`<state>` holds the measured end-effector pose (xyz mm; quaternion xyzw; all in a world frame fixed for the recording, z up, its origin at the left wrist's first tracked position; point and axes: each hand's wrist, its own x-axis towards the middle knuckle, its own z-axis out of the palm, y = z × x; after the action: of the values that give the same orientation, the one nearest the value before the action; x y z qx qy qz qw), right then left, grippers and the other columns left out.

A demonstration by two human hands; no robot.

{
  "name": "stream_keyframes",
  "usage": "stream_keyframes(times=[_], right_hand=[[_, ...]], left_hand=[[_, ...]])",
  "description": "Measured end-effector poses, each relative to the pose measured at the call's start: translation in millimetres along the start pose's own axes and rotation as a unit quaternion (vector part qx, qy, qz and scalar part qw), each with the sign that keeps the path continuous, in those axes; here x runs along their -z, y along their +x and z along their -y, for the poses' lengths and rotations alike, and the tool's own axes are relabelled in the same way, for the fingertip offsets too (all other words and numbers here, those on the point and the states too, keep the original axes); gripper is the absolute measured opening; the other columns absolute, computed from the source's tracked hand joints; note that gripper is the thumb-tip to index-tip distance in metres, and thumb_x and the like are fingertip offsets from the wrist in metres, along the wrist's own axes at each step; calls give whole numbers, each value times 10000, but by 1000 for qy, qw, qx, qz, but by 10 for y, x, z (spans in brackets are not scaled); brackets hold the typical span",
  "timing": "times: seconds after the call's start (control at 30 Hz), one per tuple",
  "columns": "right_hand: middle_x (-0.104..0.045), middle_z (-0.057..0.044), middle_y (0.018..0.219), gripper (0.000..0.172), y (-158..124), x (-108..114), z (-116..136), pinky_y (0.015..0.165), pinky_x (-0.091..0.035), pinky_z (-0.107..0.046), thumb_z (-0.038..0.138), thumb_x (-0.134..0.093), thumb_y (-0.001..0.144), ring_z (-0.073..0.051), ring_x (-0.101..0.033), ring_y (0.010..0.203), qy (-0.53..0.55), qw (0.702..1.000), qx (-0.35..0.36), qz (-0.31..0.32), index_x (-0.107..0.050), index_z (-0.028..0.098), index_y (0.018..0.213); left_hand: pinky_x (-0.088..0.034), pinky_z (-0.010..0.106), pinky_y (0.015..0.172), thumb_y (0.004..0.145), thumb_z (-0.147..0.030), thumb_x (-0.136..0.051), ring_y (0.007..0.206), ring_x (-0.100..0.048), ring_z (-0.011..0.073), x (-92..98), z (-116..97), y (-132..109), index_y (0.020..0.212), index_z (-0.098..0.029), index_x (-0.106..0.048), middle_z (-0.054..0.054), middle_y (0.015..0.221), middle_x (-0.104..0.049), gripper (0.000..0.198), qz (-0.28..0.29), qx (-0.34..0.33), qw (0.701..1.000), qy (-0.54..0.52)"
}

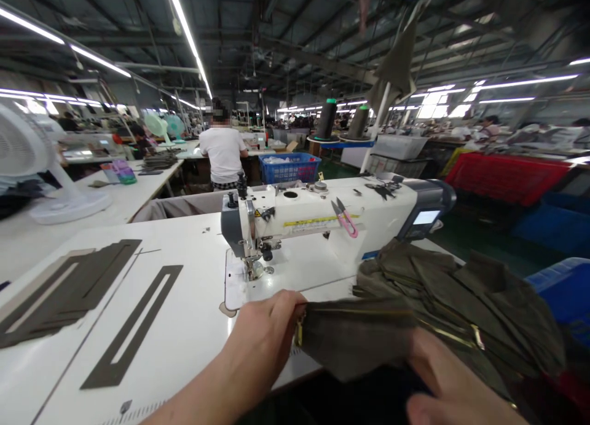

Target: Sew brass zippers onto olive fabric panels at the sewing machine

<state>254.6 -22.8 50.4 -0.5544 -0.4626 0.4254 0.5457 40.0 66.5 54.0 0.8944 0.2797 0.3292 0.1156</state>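
Note:
Between my two hands a dark olive fabric piece with a brass zipper (354,336) is stretched over the table's front edge. My left hand (271,326) pinches its left end, beside the gold zipper pull. At the other end my right hand (442,376) is blurred, its fingers curled at the cloth. A white sewing machine (313,213) stands just beyond, its presser foot (252,270) up and left of my left hand. To the right lies a heap of olive zippered pieces (452,296). One olive frame-shaped piece with a long slot (133,326) rests flat on the left.
More slotted pieces are stacked (69,289) at the far left. Pink-handled thread snips (345,218) lie against the machine arm. Thread cones (328,119) stand behind it. A white fan (27,148) is at left. A person in a white shirt (222,151) stands beyond, near a blue basket (290,166).

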Motion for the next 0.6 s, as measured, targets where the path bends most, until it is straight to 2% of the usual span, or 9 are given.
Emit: stream_keyframes(times=[0.03, 0.07, 0.13, 0.23, 0.3, 0.37, 0.43, 0.5, 0.6], right_hand=[[-690, -76, 842, 439, 11, 49, 116, 734, -478, -377, 449, -801, 426, -304, -606, 808, -84, 996, 19, -3, -712, 244, 804], [-691, -66, 817, 384, 62, 86, 206, 710, -477, -362, 398, -803, 441, -295, -607, 776, -155, 987, 43, -8, -714, 250, 784], [-684, -43, 792, 276, 279, 100, 265, 663, -467, -325, 375, -749, 537, -270, -602, 751, -252, 964, 81, 29, -705, 248, 777], [-627, 2, 628, 110, 749, -34, 14, 535, -394, -253, 308, -677, 608, -194, -553, 609, -332, 930, 69, 139, -642, 209, 640], [-576, 24, 546, 64, 1017, -187, -272, 495, -333, -223, 216, -635, 599, -155, -508, 558, -349, 918, 52, 180, -589, 191, 562], [-562, 33, 536, 55, 1197, -340, -516, 507, -314, -218, 175, -610, 591, -140, -492, 557, -345, 915, 60, 201, -578, 185, 547], [-561, 38, 538, 48, 1307, -464, -650, 525, -317, -222, 181, -606, 595, -137, -490, 563, -332, 915, 75, 219, -584, 185, 552], [-566, 38, 541, 59, 1381, -554, -683, 541, -333, -229, 216, -615, 603, -145, -500, 575, -316, 916, 88, 231, -591, 186, 559], [-611, 8, 598, 135, 1450, -620, -671, 586, -383, -259, 311, -618, 636, -180, -546, 631, -290, 929, 104, 207, -609, 181, 601]], left_hand=[[-417, 217, 503, 915, -207, -339, 539, -550, 129, 61, -56, 7, 932, -200, -507, -12, 674, -591, 169, -16, 29, 999, -28], [-419, 213, 504, 913, -223, -349, 533, -547, 126, 96, -90, -2, 901, -205, -507, -22, 648, -580, 160, -30, 67, 995, -61], [-439, 213, 522, 907, -258, -367, 559, -557, 131, 76, -74, -86, 818, -201, -506, -23, 625, -569, 175, -48, 156, 979, -120], [-480, 241, 556, 878, -236, -387, 629, -591, 156, -97, 134, -395, 752, -179, -496, 0, 654, -591, 176, -55, 276, 946, -158], [-501, 248, 558, 822, -148, -417, 633, -610, 152, -166, 302, -643, 840, -161, -512, 28, 762, -628, 97, -26, 306, 937, -167], [-526, 266, 622, 772, -74, -444, 737, -630, 151, -119, 428, -811, 1104, -172, -476, 88, 1068, -606, 348, 11, 272, 952, -141], [-496, 361, 828, 731, -67, -527, 1026, -572, 208, 20, 517, -839, 1255, -217, -399, 109, 1296, -474, 560, 67, 201, 975, -69], [-311, 519, 1004, 677, -171, -664, 1246, -373, 292, 168, 598, -745, 1292, -226, -389, 110, 1372, -392, 675, 145, 136, 980, 8], [-90, 642, 1018, 593, -439, -736, 1294, -246, 363, 269, 713, -559, 1329, -206, -351, 120, 1390, -353, 862, 238, 87, 966, 55]])
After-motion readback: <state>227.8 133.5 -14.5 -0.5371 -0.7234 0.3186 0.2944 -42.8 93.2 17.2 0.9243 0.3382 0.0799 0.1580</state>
